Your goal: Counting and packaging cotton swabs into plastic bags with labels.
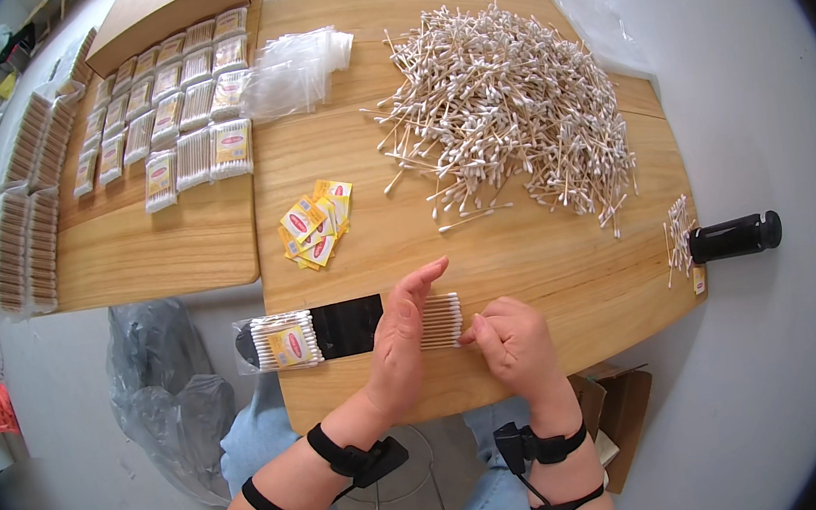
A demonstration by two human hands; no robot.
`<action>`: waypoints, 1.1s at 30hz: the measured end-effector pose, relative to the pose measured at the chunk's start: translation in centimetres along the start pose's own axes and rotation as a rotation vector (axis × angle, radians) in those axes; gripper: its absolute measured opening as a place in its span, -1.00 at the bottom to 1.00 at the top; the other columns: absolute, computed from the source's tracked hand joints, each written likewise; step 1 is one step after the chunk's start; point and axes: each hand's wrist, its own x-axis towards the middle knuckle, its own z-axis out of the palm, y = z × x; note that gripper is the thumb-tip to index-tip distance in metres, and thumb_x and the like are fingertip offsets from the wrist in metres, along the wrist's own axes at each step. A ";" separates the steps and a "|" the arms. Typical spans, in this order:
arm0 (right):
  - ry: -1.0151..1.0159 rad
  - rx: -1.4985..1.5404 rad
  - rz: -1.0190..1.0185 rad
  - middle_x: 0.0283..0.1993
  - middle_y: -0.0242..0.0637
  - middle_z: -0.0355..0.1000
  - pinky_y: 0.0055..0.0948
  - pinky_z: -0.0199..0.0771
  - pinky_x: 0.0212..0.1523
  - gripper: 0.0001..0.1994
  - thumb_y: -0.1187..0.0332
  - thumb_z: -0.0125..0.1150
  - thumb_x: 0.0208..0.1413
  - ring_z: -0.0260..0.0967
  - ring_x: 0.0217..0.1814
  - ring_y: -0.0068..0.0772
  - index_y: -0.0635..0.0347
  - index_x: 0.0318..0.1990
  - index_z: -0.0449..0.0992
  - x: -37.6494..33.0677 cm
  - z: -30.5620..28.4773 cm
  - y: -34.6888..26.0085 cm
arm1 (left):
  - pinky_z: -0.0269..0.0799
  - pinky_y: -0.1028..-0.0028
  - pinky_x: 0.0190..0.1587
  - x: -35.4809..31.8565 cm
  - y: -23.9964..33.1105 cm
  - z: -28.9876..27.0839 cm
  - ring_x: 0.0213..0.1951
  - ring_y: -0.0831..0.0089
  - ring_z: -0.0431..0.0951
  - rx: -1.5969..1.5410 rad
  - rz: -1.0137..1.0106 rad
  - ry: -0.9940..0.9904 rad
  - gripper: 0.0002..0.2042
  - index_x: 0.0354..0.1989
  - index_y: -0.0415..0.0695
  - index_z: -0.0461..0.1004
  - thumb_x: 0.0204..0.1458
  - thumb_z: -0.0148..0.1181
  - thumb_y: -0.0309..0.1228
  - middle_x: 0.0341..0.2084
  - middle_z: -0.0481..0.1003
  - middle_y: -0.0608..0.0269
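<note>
My left hand [403, 336] stands on its edge with fingers stretched out, across a black flat strip [349, 327] near the table's front edge. Against its right side lies a neat row of cotton swabs [442, 322], partly hidden by the palm. My right hand [516, 345] is closed, its curled fingers at the right end of that row; whatever they may hold is hidden. At the strip's left end sits a clear bag of cotton swabs [271, 343] with a yellow label card [290, 346] on top.
A big heap of loose swabs [521, 101] covers the far right. Yellow cards [317, 223], clear empty bags [297, 74] and rows of filled packs [169, 114] lie left. A black cylinder [736, 237] juts past the right edge; a grey plastic bag [167, 368] is below left.
</note>
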 end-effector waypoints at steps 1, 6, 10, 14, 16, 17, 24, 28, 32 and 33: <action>-0.001 0.001 0.000 -0.59 -0.19 0.38 -0.28 0.36 -0.38 -0.71 0.40 0.11 0.25 0.34 -0.47 -0.16 0.22 -0.51 0.65 0.0 0.1 0.1 | -0.19 0.20 0.53 0.0 0.0 0.0 0.46 0.23 0.10 0.003 -0.002 0.000 -0.43 0.32 -0.27 0.19 0.45 -0.33 0.00 0.36 0.24 -0.01; -0.044 -0.039 -0.019 -0.57 -0.18 0.41 -0.26 0.37 -0.37 -0.71 0.42 0.10 0.26 0.37 -0.45 -0.15 0.23 -0.49 0.66 -0.1 -0.2 0.0 | -0.19 0.21 0.53 0.1 0.0 0.0 0.46 0.24 0.10 -0.006 -0.004 0.001 -0.44 0.32 -0.27 0.18 0.45 -0.35 -0.01 0.37 0.23 -0.01; 0.066 0.054 0.089 -0.55 -0.17 0.43 -0.25 0.39 -0.36 -0.72 0.42 0.10 0.26 0.40 -0.44 -0.14 0.24 -0.47 0.66 -0.3 0.0 0.0 | -0.18 0.22 0.53 0.2 -0.1 0.1 0.46 0.24 0.10 -0.009 -0.009 0.008 -0.45 0.32 -0.27 0.18 0.46 -0.37 -0.02 0.36 0.23 -0.01; 0.040 -0.016 0.020 -0.55 -0.17 0.43 -0.24 0.40 -0.39 -0.74 0.42 0.13 0.26 0.40 -0.45 -0.13 0.23 -0.47 0.65 0.0 0.1 0.3 | -0.18 0.23 0.53 0.2 0.0 0.1 0.45 0.25 0.10 -0.013 -0.020 0.013 -0.45 0.31 -0.26 0.18 0.46 -0.37 -0.02 0.36 0.24 -0.01; 0.047 -0.026 -0.002 -0.57 -0.19 0.41 -0.23 0.38 -0.42 -0.75 0.41 0.17 0.25 0.39 -0.47 -0.13 0.21 -0.49 0.64 0.1 0.3 0.3 | -0.18 0.23 0.53 0.1 0.1 -0.1 0.45 0.26 0.10 -0.018 -0.017 0.011 -0.45 0.31 -0.26 0.18 0.46 -0.37 -0.02 0.36 0.23 0.00; 0.032 -0.036 -0.012 -0.57 -0.19 0.41 -0.23 0.39 -0.42 -0.74 0.41 0.17 0.25 0.39 -0.47 -0.12 0.22 -0.49 0.64 0.0 0.2 0.3 | -0.17 0.23 0.52 0.2 0.1 -0.1 0.45 0.26 0.10 -0.023 -0.015 0.007 -0.46 0.31 -0.26 0.18 0.46 -0.37 -0.03 0.36 0.23 0.00; 0.099 0.004 0.007 -0.57 -0.18 0.41 -0.22 0.39 -0.43 -0.73 0.41 0.15 0.27 0.39 -0.48 -0.12 0.23 -0.48 0.64 0.1 0.3 0.3 | -0.17 0.24 0.52 0.2 0.0 0.1 0.45 0.27 0.11 -0.029 -0.020 0.009 -0.46 0.31 -0.25 0.19 0.46 -0.37 -0.03 0.36 0.23 0.00; 0.090 -0.024 -0.008 -0.57 -0.17 0.40 -0.22 0.39 -0.42 -0.73 0.41 0.14 0.27 0.39 -0.48 -0.11 0.23 -0.47 0.64 0.2 0.4 0.3 | -0.16 0.25 0.51 0.2 0.0 0.0 0.45 0.27 0.11 -0.017 -0.021 0.013 -0.46 0.31 -0.25 0.19 0.46 -0.37 -0.03 0.36 0.24 0.00; 0.068 -0.021 0.004 -0.55 -0.16 0.42 -0.22 0.39 -0.42 -0.73 0.41 0.13 0.28 0.39 -0.47 -0.10 0.24 -0.46 0.64 0.2 0.3 0.2 | -0.15 0.26 0.51 0.2 -0.1 0.0 0.44 0.28 0.12 -0.018 -0.016 0.014 -0.46 0.30 -0.25 0.20 0.46 -0.37 -0.03 0.35 0.25 0.00; 0.092 0.005 0.032 -0.55 -0.16 0.42 -0.21 0.39 -0.41 -0.73 0.41 0.13 0.28 0.39 -0.47 -0.09 0.24 -0.46 0.64 0.2 0.3 0.1 | -0.15 0.26 0.51 0.2 -0.1 0.0 0.44 0.28 0.12 -0.019 -0.015 0.013 -0.46 0.30 -0.25 0.20 0.46 -0.37 -0.03 0.35 0.25 0.00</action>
